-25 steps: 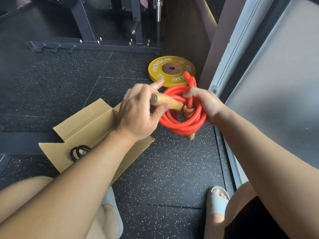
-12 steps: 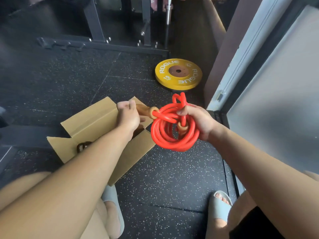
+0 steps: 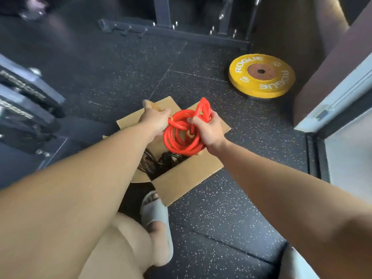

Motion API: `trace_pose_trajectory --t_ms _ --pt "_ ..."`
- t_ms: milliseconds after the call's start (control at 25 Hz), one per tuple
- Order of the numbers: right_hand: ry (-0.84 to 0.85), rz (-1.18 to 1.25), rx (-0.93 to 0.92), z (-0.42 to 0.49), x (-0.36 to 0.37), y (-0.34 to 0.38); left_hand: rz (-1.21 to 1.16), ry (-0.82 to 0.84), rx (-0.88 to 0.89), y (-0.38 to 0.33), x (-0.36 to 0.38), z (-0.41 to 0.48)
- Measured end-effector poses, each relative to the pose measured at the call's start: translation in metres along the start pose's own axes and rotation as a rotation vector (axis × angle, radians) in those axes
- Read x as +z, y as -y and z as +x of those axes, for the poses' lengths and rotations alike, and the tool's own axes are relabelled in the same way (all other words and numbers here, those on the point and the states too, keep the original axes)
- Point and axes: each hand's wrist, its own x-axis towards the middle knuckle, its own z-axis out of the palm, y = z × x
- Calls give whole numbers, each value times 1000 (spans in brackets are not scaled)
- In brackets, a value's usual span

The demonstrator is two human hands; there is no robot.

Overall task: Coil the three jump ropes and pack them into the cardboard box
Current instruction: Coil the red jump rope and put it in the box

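My right hand (image 3: 209, 129) grips the coiled red jump rope (image 3: 181, 143) over the open cardboard box (image 3: 187, 176) while my left hand (image 3: 156, 121) clutches its wooden handle (image 3: 150, 104), and if either grip slackens the springy loops could unwind and spill outside it.

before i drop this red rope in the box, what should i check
1. The red rope is coiled: ok, loops bundled together.
2. Grip: ok, the right hand holds the coil and the left hand holds a wooden handle.
3. Coil above the box: ok.
4. Flaps open: ok.
5. Room inside: cannot tell, dark ropes already lie there and the left arm hides part.
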Motion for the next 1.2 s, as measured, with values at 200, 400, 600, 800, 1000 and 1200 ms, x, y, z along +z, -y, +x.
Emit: trace_pose_trajectory --t_ms 200,400,600,800,1000,1200 --pt "-16 -114 17 65 42 -69 443 -8 23 24 -2 60" --pt "76 -187 202 126 57 -149 550 35 -32 97 38 139" --pt "137 -305 354 175 62 -188 652 -2 64 150 74 171" --pt "199 -590 388 204 58 -207 808 78 24 185 109 170" --pt "149 -754 306 216 62 -217 1200 39 74 193 96 196" --pt "-19 -810 123 215 68 -222 965 187 124 210 89 191"
